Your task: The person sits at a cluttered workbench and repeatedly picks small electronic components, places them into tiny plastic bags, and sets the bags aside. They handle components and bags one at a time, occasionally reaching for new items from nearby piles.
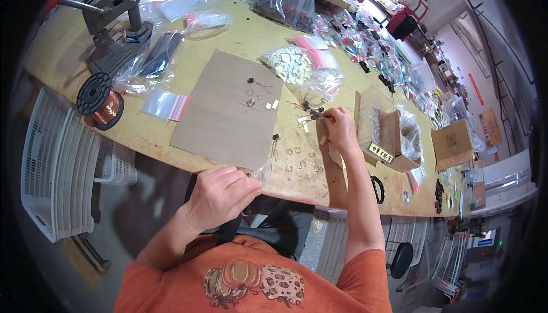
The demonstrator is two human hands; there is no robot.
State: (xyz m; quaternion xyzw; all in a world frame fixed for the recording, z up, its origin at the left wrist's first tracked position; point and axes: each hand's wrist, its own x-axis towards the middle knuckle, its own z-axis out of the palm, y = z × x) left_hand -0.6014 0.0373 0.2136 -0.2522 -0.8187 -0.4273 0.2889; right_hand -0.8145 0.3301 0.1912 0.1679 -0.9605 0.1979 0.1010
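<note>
My left hand (pixel 222 196), at the table's front edge, pinches a small clear plastic bag (pixel 262 173). Farther right, my right hand (pixel 341 127) has its fingertips closed on a small black wired part at the edge of a cluster of such parts (pixel 311 109). Several thin copper rings (pixel 302 156) lie between my hands, with another black wired part (pixel 276 137) to their left. On a brown cardboard sheet (pixel 222 116) rest a black part with red wires (pixel 251 81), a small round part (pixel 250 102) and two pale rectangular pieces (pixel 275 104).
A copper wire spool (pixel 105 107) and a lever press (pixel 114 33) stand at left, near zip bags (pixel 165 104). White pieces fill a bag (pixel 288 65) beyond the sheet. Right of my hand is an open box (pixel 388 136); many bagged parts (pixel 365 36) lie behind. A person (pixel 416 7) is far off.
</note>
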